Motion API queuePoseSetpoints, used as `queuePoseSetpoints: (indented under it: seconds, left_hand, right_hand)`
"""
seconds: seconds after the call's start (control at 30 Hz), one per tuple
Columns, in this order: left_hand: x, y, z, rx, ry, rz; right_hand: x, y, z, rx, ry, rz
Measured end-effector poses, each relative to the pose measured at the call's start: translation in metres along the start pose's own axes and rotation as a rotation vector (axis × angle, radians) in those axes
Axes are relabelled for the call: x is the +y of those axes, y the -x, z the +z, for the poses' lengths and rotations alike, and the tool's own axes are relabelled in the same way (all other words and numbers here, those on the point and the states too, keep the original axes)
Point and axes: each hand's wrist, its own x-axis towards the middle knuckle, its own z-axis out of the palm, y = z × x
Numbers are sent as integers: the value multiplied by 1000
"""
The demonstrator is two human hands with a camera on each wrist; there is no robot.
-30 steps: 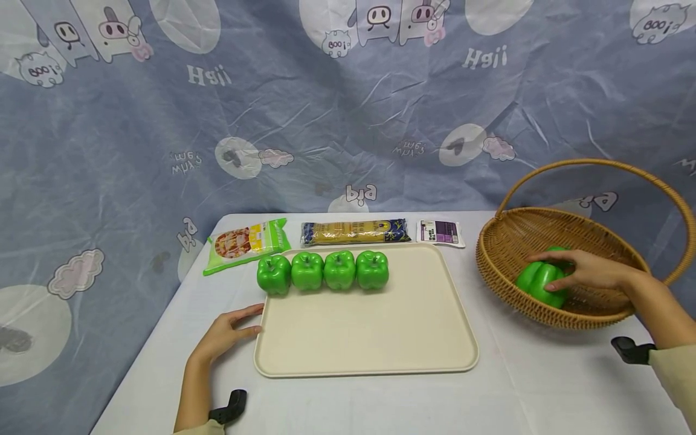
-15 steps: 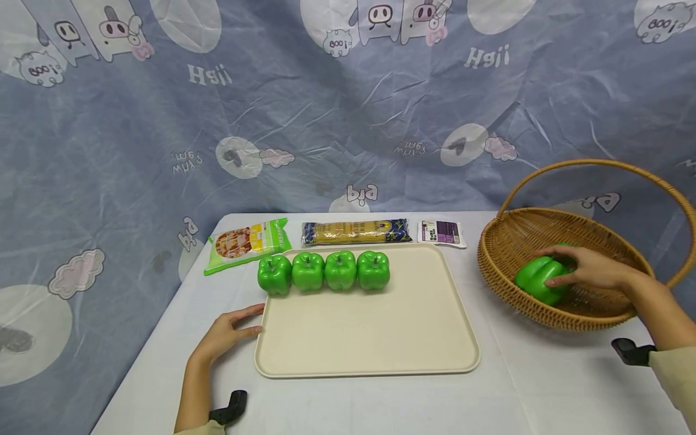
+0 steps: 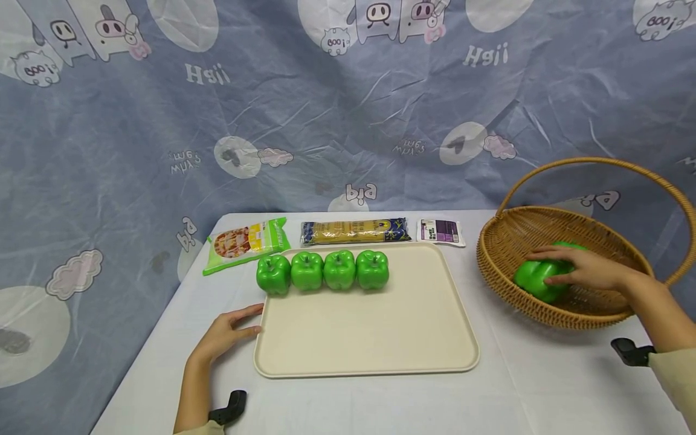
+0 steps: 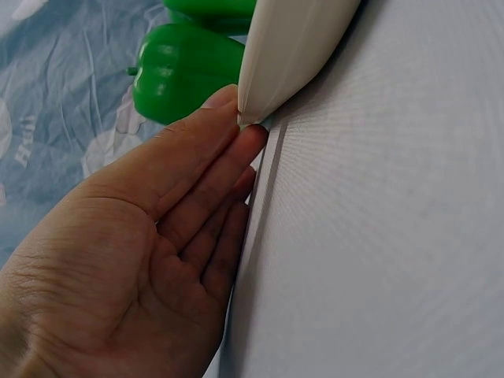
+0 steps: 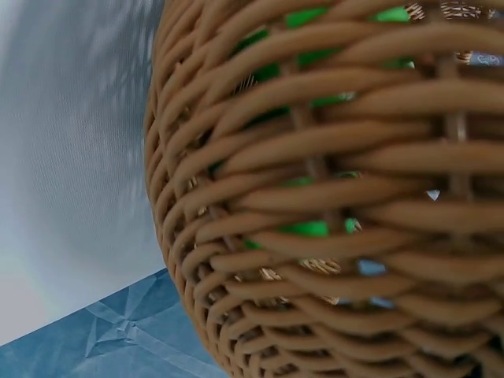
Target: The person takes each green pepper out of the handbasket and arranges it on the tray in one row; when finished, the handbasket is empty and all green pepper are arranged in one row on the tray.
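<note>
While it rests in the near-left part of the wicker basket [image 3: 491, 261], the green bell pepper [image 3: 531, 282] is held by the right hand [image 3: 587, 270], clamped between fingers reaching over its far side and a thumb along its near side. The pepper lies to the left of the palm, toward the tray [image 3: 380, 332], and the basket's left rim stands between it and the tray's bare right part. Its stem is hidden, so I cannot tell how its long axis runs. The right hand is plainly the nearer one; the left hand [image 3: 224, 333] is well apart, its index finger and thumb spread from each other and touching the tray's left rim. Inside the basket, what looks like a second bell pepper [image 3: 571, 244] shows partly beyond the right hand; the right wrist view gives only wickerwork with green patches through its gaps. Along the tray's far edge, four more bell peppers [image 3: 339, 271] stand side by side, stems up, from the far-left corner. Behind the tray lie a green food bag [image 3: 276, 234], a long gold-and-navy packet [image 3: 356, 232] and a small white-and-purple pouch [image 3: 440, 232], before a blue-grey printed cloth [image 3: 326, 115].
</note>
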Motion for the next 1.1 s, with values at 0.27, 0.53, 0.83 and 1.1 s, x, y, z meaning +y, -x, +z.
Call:
queuePoseSetpoints:
  seconds: [0.27,0.53,0.83,1.1]
  left_hand:
    - [-1,0,0,-1,-9,1]
    - [0,0,1,-4,-16,1]
    - [0,0,-1,1,-11,-2]
    - [1,0,0,-2,-11,-16]
  right_hand:
    - [-8,-7,2,26,50,13]
    - [-14,-8,4,40,89,10]
    - [-9,-12,13,80,127,0]
    - [-7,-13,15,66,152,14]
